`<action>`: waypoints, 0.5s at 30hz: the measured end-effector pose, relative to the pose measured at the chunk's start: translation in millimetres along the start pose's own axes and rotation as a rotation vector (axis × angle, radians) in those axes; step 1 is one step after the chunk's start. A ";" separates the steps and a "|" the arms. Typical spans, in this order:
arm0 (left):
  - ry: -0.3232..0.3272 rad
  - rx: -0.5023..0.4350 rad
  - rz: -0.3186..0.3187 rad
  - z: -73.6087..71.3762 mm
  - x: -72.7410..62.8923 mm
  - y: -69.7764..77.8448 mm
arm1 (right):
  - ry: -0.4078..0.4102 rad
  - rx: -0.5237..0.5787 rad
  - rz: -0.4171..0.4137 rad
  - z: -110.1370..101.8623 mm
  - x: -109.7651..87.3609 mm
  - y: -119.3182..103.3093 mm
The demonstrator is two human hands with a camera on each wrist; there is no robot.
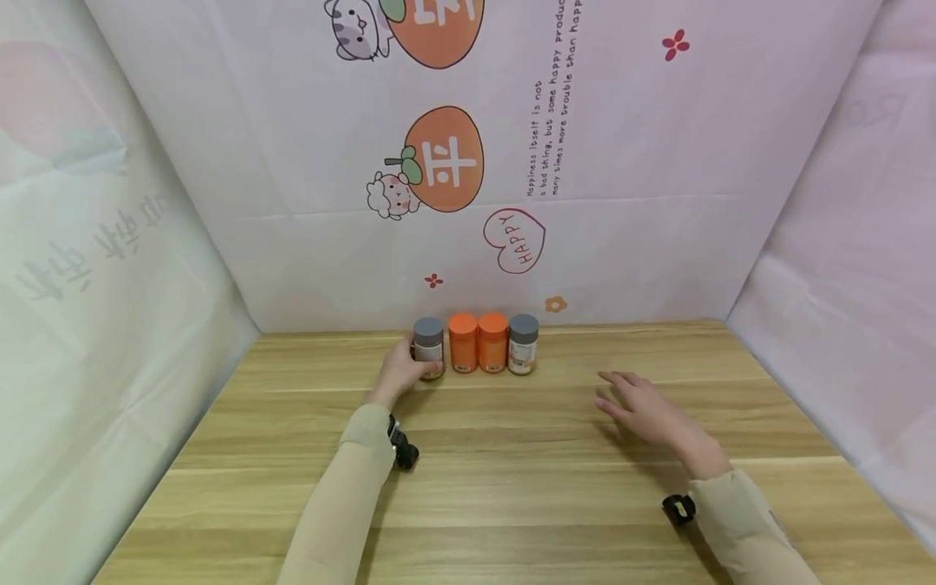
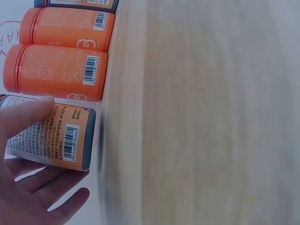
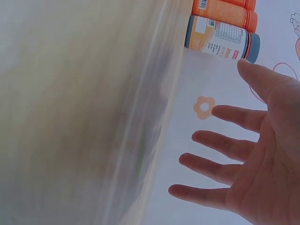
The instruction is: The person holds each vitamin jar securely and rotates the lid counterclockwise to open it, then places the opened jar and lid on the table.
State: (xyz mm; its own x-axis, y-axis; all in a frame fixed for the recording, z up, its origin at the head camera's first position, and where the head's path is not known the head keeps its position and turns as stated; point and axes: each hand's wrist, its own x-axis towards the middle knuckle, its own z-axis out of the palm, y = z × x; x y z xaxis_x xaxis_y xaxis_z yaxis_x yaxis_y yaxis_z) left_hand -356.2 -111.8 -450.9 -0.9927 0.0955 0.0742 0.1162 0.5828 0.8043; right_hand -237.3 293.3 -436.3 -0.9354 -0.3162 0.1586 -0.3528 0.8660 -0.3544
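Note:
My left hand [image 1: 398, 370] grips a grey-capped bottle [image 1: 429, 341] at the left end of a row of bottles. In the left wrist view, the thumb lies over the label of this grey-capped bottle [image 2: 70, 136] and the fingers reach round its other side. Just right of it, two orange bottles [image 1: 463, 345] stand side by side, and a second grey-capped bottle [image 1: 522, 345] closes the row. My right hand [image 1: 647, 406] hovers over the table right of the row, holding nothing. Its fingers are spread and straight in the right wrist view.
The bottles stand on a wood-grain table [image 1: 512, 471] near its back edge. Behind them hangs a white printed cloth [image 1: 621, 244] with cartoon fruit and a heart. White cloth also hangs along the left side [image 1: 146, 325] and the right side [image 1: 826, 284].

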 end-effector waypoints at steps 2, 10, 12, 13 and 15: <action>0.010 0.012 0.008 -1.7 -3.6 0.7 | -0.005 0.003 0.000 1.5 1.8 -0.7; 0.080 0.038 0.063 -7.5 -17.2 4.6 | -0.016 0.019 -0.003 4.9 8.3 -6.8; 0.094 0.048 0.079 -8.7 -19.9 5.9 | -0.020 0.026 -0.005 4.9 9.5 -8.9; 0.099 0.046 0.085 -9.5 -21.6 6.9 | -0.022 0.027 -0.006 5.0 10.2 -9.8; 0.107 0.049 0.098 -10.5 -24.7 8.4 | -0.027 0.035 -0.008 5.4 11.7 -11.5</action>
State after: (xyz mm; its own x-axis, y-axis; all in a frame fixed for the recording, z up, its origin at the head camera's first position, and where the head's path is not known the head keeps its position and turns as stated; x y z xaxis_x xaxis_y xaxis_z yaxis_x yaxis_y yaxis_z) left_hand -331.0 -117.7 -439.7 -0.9741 0.0683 0.2155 0.2114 0.6137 0.7607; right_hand -244.4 277.5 -435.3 -0.9326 -0.3340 0.1367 -0.3607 0.8493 -0.3855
